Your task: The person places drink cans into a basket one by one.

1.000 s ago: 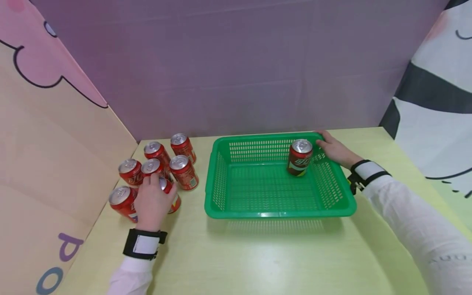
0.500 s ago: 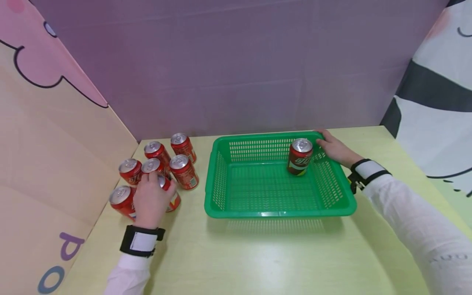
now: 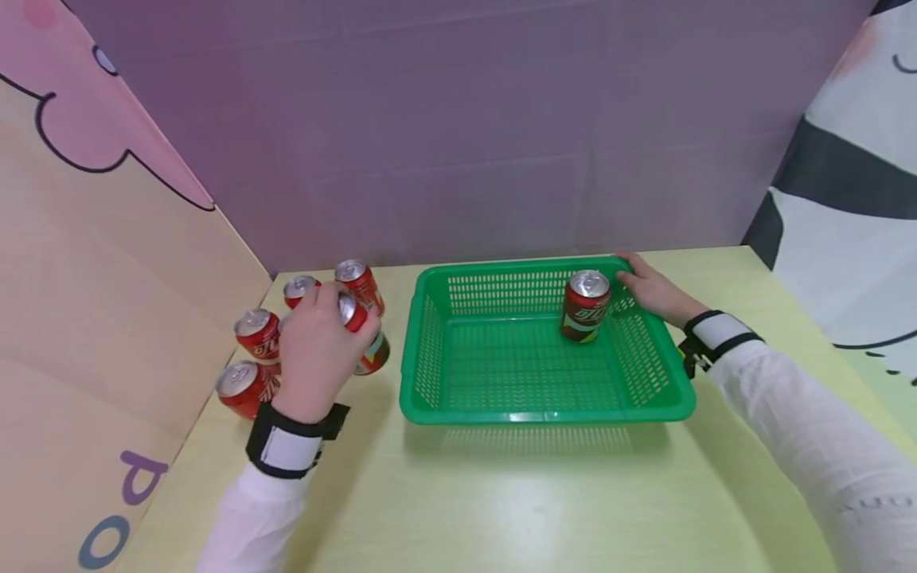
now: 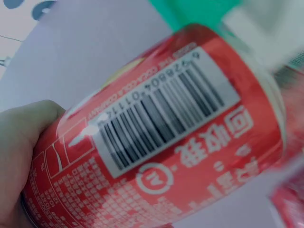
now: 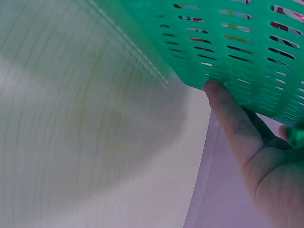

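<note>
My left hand (image 3: pixel 318 350) grips a red Coca-Cola can (image 3: pixel 374 356) from above, raised among the other cans. Its barcode side fills the left wrist view, where the can (image 4: pixel 156 133) lies tilted with fingers around its top end. My right hand (image 3: pixel 655 293) holds the far right corner of a green plastic basket (image 3: pixel 548 417); in the right wrist view, a straight digit presses the outside of the perforated wall. Inside the basket, one red can (image 3: pixel 585 309) stands upright near the right hand. Other cans behind the left hand are partly hidden.
Several red cans stand on the left of the table, among them a front-left can (image 3: pixel 245 388), a left can (image 3: pixel 259 338) and a back can (image 3: pixel 360 285). Purple cloth (image 3: pixel 458 159) hangs behind the table (image 3: pixel 473 501); a printed panel (image 3: pixel 107 318) stands at the left.
My left hand has lifted the can off the table and moved it slightly right and away, toward the basket. The right hand and basket have stayed in place.
</note>
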### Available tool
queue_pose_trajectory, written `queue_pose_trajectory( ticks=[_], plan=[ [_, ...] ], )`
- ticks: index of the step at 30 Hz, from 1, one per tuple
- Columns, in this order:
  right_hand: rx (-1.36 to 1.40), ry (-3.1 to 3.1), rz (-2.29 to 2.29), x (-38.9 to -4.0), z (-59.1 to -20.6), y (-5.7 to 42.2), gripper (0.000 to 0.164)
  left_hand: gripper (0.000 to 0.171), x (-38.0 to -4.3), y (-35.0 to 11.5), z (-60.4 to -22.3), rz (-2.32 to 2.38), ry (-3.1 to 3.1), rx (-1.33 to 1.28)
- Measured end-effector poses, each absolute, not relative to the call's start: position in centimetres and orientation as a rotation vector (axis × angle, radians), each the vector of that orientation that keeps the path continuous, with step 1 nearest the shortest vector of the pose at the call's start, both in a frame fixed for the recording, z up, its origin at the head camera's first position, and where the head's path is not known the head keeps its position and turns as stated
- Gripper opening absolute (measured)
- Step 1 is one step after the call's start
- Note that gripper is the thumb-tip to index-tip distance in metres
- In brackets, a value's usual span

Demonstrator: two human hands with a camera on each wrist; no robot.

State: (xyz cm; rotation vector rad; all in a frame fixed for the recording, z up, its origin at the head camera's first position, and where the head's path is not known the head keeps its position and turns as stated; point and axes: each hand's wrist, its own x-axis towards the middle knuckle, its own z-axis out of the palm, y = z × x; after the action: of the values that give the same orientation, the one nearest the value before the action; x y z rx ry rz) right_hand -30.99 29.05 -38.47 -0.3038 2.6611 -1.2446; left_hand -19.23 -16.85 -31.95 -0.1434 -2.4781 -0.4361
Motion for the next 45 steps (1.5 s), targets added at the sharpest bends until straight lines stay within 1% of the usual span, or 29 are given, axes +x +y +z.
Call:
queue_pose_trajectory(
  ticks=[3,7,12,16,25,30,35,40,45],
  plan=[
    [-0.304,2.662,-1.248,-31.0,-38.5,29.1,0.053,0.047,-19.8,-15.0,-30.6,-0.444,-2.509,-0.242],
    [-0.311,2.662,-1.256,-31.0,-38.5,29.1,0.053,0.043,-20.9,-12.8,-29.4,-0.479,-2.515,-0.376],
    [-0.315,2.662,-1.258,-30.9,-38.5,29.1,0.053,0.039,-22.8,-9.9,-29.0,-0.500,-2.511,-0.520],
    [-0.314,2.664,-1.258,-30.9,-38.5,29.0,0.052,0.039,-24.2,-7.6,-29.2,-0.529,-2.557,-0.602],
    [-0.318,2.673,-1.256,-31.1,-38.5,28.9,0.050,0.046,-26.8,-2.8,-31.0,-0.599,-2.712,-0.751],
    [-0.317,2.679,-1.243,-30.8,-38.3,28.8,0.051,0.045,-28.6,-0.5,-32.7,-0.554,-2.774,-0.825],
    [-0.325,2.675,-1.246,-30.6,-38.2,28.8,0.051,0.049,-30.1,1.3,-34.2,-0.438,-2.815,-0.907],
    [-0.326,2.674,-1.249,-30.6,-38.2,28.9,0.051,0.054,-30.9,2.5,-35.6,-0.352,-2.867,-0.958],
    [-0.318,2.668,-1.259,-30.6,-38.1,28.8,0.052,0.053,-31.2,3.4,-36.5,-0.339,-2.901,-0.974]
  ],
)
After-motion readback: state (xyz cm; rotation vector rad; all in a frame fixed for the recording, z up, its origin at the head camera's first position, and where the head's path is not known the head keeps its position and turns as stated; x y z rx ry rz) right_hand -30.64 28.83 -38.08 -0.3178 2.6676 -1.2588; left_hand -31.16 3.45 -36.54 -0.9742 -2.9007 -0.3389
